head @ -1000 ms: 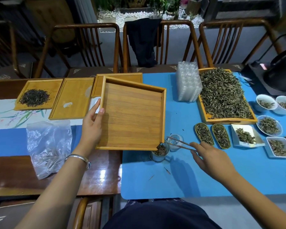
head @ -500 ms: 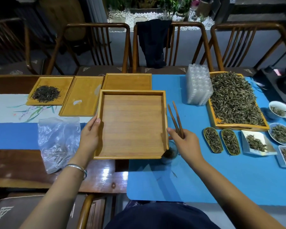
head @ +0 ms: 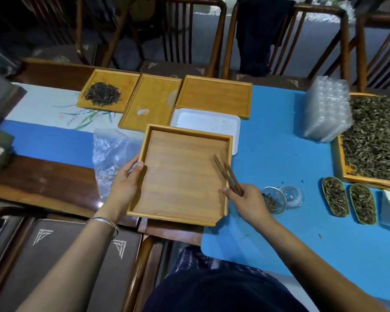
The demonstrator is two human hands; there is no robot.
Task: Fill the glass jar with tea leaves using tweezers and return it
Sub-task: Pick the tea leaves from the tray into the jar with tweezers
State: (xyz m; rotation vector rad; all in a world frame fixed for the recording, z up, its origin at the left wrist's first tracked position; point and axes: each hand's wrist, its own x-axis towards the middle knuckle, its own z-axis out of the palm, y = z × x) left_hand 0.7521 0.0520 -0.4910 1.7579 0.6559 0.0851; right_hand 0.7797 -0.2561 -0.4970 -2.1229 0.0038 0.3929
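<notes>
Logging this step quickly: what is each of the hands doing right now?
Left hand: grips the wooden tray by its left edge.
Right hand: holds the wooden tweezers.

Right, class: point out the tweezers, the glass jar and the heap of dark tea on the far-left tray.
tweezers (head: 226, 174): head view, midway along the wooden prongs.
glass jar (head: 274, 200): head view, its rim, lying beside the right hand.
dark tea (head: 103, 93): head view, middle of the heap.
</notes>
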